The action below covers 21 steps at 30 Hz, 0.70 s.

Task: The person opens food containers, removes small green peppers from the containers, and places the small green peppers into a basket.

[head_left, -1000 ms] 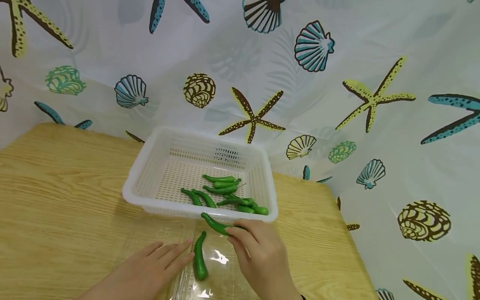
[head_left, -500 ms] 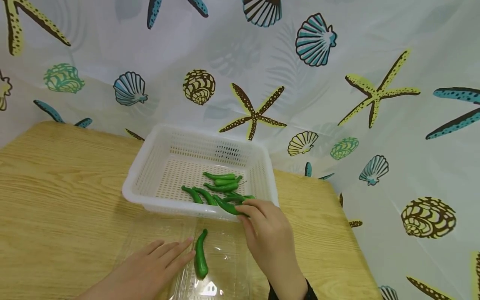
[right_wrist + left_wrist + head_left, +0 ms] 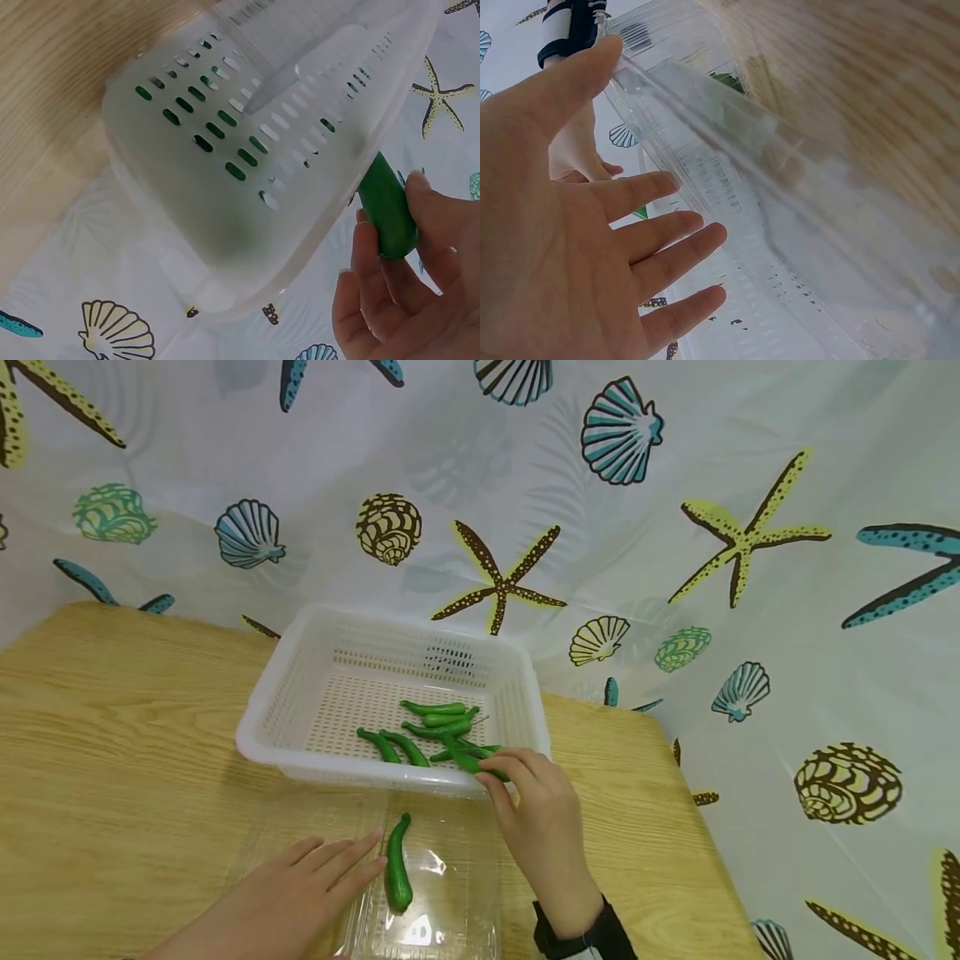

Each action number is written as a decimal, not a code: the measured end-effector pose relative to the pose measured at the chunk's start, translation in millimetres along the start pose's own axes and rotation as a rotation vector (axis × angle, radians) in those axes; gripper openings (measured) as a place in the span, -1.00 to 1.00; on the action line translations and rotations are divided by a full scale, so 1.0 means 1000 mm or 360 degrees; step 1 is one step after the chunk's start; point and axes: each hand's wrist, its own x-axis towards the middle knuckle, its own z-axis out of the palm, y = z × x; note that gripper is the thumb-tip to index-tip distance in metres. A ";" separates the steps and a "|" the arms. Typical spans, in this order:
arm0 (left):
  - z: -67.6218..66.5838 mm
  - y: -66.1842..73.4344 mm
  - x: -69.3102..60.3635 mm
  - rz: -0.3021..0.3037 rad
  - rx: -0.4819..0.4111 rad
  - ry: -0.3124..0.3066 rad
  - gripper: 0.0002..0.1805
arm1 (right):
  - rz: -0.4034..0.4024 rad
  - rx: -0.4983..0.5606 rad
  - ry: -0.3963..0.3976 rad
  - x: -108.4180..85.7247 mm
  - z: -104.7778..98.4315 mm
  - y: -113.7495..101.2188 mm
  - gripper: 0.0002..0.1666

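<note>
In the head view, my right hand (image 3: 543,827) pinches a green chili pepper (image 3: 463,758) at the front right rim of a white plastic basket (image 3: 330,767). The right wrist view shows this pepper's blunt end (image 3: 388,214) between thumb and fingers. Several green chilies (image 3: 438,728) lie inside the basket; my right hand hides part of that corner. In front stands a clear plastic clamshell container (image 3: 453,889) with one green chili (image 3: 397,870) in its right half. My left hand (image 3: 296,893), fingers extended, lies over the clamshell's left half, fingertips near that chili.
A wooden table (image 3: 127,735) carries everything, and its right edge slopes away beyond the basket. White cloth (image 3: 322,460) printed with shells and starfish hangs behind the table and along its right side. A dark cuff (image 3: 592,935) covers my right wrist.
My right hand has carried the held chili from above the clamshell up and right to the basket's front rim. My left hand has stayed about where it was.
</note>
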 end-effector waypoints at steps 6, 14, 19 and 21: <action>-0.001 0.001 -0.001 0.0002 -0.0003 0.0004 -0.01 | 0.0038 0.0058 -0.0043 -0.002 0.006 0.004 -0.77; 0.000 0.001 -0.001 0.0019 -0.0010 0.0012 -0.02 | 0.0033 0.0041 -0.0097 -0.003 0.011 0.007 -0.76; 0.001 -0.001 -0.002 0.0052 0.0033 0.0039 0.01 | 0.0036 0.0014 -0.0116 -0.003 0.013 0.007 -0.79; 0.001 -0.001 -0.002 0.0060 0.0037 0.0042 0.01 | 0.0038 0.0005 -0.0124 -0.003 0.013 0.007 -0.79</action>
